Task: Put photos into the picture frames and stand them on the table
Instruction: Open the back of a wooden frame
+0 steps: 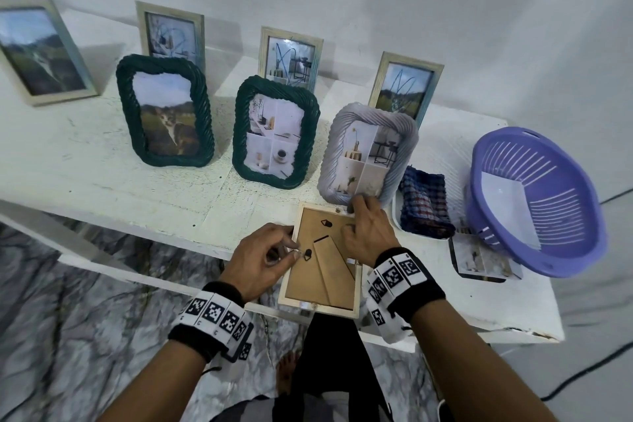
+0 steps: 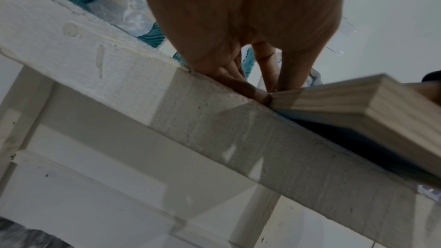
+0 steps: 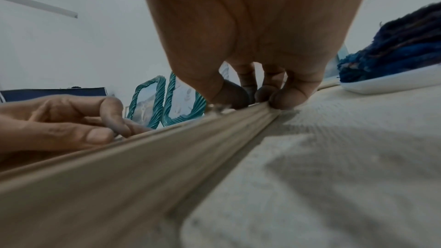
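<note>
A light wooden picture frame (image 1: 308, 284) lies face down at the front edge of the white table (image 1: 102, 164), partly overhanging it. Its brown backboard, folded stand leg and black turn clips face up. My left hand (image 1: 291, 250) is at the frame's left side, and thumb and forefinger pinch a black clip (image 1: 307, 254) there. My right hand (image 1: 356, 212) grips the frame's far right corner with curled fingers. The left wrist view shows the left hand's fingers (image 2: 262, 90) at the frame's edge (image 2: 358, 108). In the right wrist view the right fingertips (image 3: 286, 95) curl over the frame's rim (image 3: 167, 154).
Several filled frames stand behind: two green woven ones (image 1: 164, 110) (image 1: 274, 134), a pale woven one (image 1: 370, 154) just beyond my right hand, and wooden ones by the wall. At the right are a checked cloth (image 1: 424, 205) on a white tray, a purple basket (image 1: 534, 202) and a loose photo (image 1: 479, 260).
</note>
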A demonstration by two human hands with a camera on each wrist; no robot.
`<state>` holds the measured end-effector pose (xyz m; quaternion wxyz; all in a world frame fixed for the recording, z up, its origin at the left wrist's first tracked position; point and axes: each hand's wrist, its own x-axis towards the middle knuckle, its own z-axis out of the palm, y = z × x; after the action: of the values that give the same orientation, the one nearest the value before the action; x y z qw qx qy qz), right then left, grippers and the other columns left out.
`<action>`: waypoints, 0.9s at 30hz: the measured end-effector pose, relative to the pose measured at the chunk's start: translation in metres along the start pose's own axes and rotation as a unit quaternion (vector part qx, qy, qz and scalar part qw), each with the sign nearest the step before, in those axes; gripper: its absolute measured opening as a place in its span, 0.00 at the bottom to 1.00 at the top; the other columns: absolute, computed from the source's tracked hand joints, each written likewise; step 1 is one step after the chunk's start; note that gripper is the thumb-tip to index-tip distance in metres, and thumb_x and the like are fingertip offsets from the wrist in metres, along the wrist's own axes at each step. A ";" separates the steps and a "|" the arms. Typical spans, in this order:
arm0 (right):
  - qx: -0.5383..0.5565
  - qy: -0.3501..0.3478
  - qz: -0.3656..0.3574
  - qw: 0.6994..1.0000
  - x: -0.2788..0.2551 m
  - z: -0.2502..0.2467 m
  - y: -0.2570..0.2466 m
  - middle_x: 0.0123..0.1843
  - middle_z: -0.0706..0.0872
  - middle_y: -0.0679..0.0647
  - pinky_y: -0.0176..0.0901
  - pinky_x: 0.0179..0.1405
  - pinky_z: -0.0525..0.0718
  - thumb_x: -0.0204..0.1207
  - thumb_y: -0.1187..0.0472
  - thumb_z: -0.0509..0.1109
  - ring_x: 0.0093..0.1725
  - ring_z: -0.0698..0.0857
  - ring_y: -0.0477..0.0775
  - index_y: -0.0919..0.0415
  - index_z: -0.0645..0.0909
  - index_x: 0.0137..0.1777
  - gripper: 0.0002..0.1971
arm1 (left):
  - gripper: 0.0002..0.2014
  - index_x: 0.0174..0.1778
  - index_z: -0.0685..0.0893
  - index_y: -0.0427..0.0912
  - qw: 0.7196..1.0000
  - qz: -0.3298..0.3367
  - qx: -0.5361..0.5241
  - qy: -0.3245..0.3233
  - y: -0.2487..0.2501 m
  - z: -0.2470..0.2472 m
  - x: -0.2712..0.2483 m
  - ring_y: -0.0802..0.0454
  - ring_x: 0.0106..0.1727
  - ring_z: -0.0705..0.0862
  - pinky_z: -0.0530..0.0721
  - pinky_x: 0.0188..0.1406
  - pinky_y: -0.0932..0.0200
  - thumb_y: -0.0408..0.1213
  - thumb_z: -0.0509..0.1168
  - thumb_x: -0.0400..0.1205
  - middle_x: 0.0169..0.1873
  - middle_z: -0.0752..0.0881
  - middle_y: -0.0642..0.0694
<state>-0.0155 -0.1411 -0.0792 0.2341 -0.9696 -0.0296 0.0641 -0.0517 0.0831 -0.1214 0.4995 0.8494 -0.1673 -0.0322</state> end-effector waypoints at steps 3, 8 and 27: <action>0.003 0.008 -0.009 1.000 0.000 0.004 0.002 0.57 0.77 0.67 0.45 0.46 0.66 0.63 0.56 0.52 0.47 0.77 0.65 0.69 0.74 0.53 0.23 | 0.13 0.43 0.85 0.47 1.000 0.001 0.004 -0.002 0.000 0.000 0.000 0.60 0.54 0.85 0.82 0.55 0.60 0.53 0.67 0.76 0.55 0.86 0.52; 0.006 0.007 0.001 1.000 -0.005 0.007 0.006 0.50 0.73 0.61 0.51 0.46 0.73 0.65 0.56 0.51 0.45 0.74 0.63 0.64 0.76 0.48 0.18 | 0.12 0.43 0.85 0.48 1.000 0.003 0.001 -0.001 -0.001 0.001 0.000 0.60 0.57 0.84 0.82 0.57 0.56 0.53 0.68 0.76 0.53 0.86 0.53; 0.062 0.016 -0.035 0.997 -0.044 -0.002 0.004 0.64 0.75 0.57 0.53 0.60 0.74 0.67 0.47 0.55 0.59 0.75 0.64 0.54 0.73 0.71 0.30 | 0.04 0.43 0.86 0.43 0.999 -0.013 0.041 0.033 0.009 0.004 0.000 0.59 0.45 0.84 0.75 0.45 0.78 0.36 0.74 0.78 0.52 0.85 0.55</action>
<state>-0.0583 -0.1494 -0.0744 0.2968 -0.9524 -0.0557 0.0417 -0.0548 0.0760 -0.1157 0.4691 0.8718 -0.1408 -0.0040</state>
